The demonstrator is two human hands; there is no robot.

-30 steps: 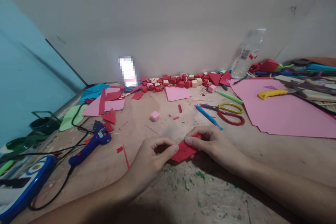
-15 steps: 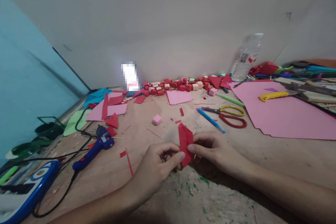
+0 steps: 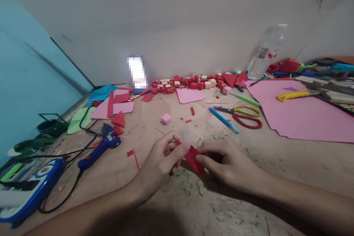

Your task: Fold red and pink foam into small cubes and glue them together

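Note:
Both hands pinch one small folded piece of red paper [image 3: 194, 158] low over the worn wooden tabletop [image 3: 276, 166]. My left hand [image 3: 163, 158] grips its left end between thumb and curled fingers. My right hand [image 3: 228, 162] holds its right side, thumb pressed on the paper and fingers curled behind. Most of the paper is hidden between the fingers.
A blue glue gun [image 3: 99, 149] with black cord lies at left. Scissors [image 3: 240, 116], a blue pen [image 3: 223, 120] and a pink cube [image 3: 166, 118] lie beyond the hands. Large pink sheet [image 3: 301, 114] with a yellow cutter [image 3: 291, 96] at right, bottle [image 3: 265, 53], row of red and pink cubes [image 3: 190, 83] along the wall.
The red paper stood upright between the fingers half a second ago; now it is turned down flat and folded smaller, with the left hand raised slightly and closed tighter on it.

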